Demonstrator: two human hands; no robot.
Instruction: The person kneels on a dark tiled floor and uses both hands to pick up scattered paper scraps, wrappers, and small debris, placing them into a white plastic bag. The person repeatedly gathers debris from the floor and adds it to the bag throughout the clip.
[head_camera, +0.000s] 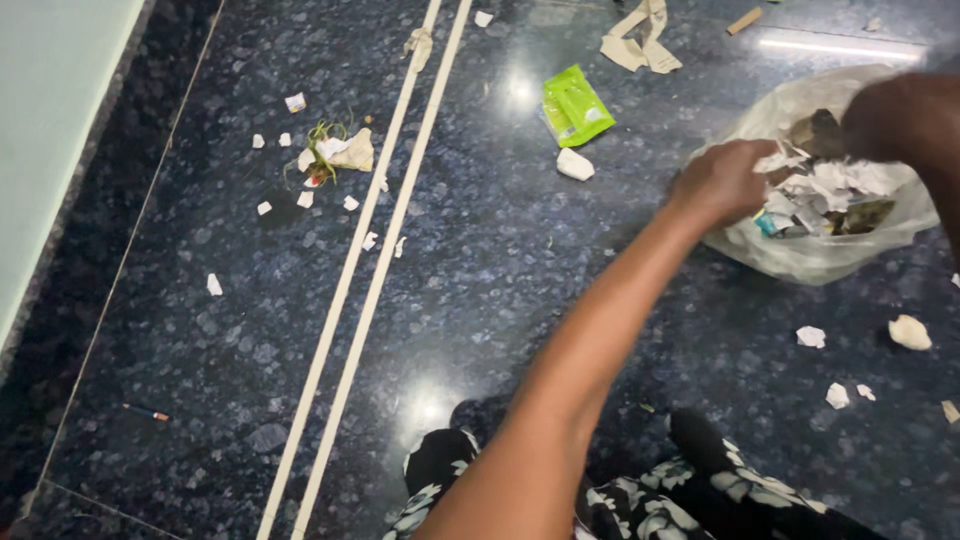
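Thin, see-through plastic bag (830, 250) at right of frame, slumped open on the floor, part-filled with torn paper scraps (830, 185) and some darker rubbish. Left hand (722, 180) at the bag's near rim, fingers curled in at the mouth; whether closed on film, on paper or on nothing, cannot tell. Right hand (880, 115) over the bag's far side, blurred; grip unreadable. Likely very light, limp, crinkly, no shape of its own; film probably slick and easily torn. Best taken by gathered rim, not by the belly. Scraps weightless, apt to scatter. Dark polished stone floor (500, 300), glossy, lamp glare at centre and top right, two pale strips running diagonally. Green packet (575, 105) at upper centre; white bits and a leafy clump (330, 152) at upper left. Pale wall along left edge.
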